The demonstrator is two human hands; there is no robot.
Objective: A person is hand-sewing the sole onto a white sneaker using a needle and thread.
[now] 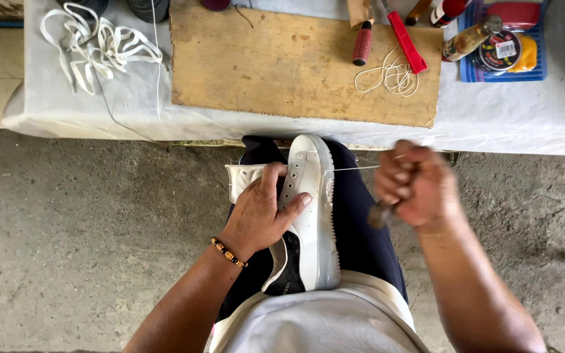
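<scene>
So this is mid-stitch on a white sneaker that's lying sole-side right on the person's lap, toe pointing away toward the worktop. The left hand is clamped over the upper, fingers wrapped down by the eyelet row to keep it steady. The right hand is a closed fist around a stubby awl handle, bit blurry, out to the right of the shoe. A thin thread runs taut from the sole edge near the toe over to that fist, so I'd guess one stitch is being pulled tight. How much of the sole is sewn already I honestly can't tell, the seam is too fine to see. The laces are out and piled far left, and there's a wooden board with a red-handled tool and loose white thread on it
</scene>
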